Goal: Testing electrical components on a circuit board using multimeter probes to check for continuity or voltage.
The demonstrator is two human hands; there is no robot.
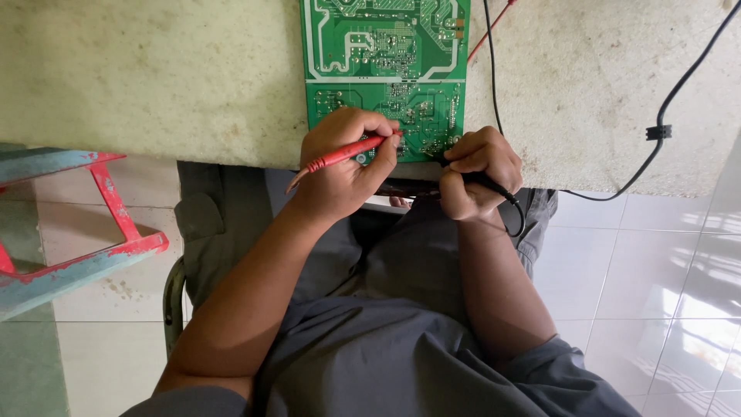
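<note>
A green circuit board [386, 62] lies solder side up on a pale worn table [154, 77], its near end at the table's front edge. My left hand [343, 166] grips a red test probe [340, 157] like a pen, its tip on the board's lower edge. My right hand [478, 170] is closed on a black test probe [485, 182], pressed to the board's lower right corner. The black tip is hidden by my fingers.
A black cable [664, 116] with a clip curves over the table's right side, and a thin red wire [490, 31] runs beside the board. A red and blue metal frame [85, 255] stands at left over the tiled floor [656, 293]. My grey-clothed lap fills the foreground.
</note>
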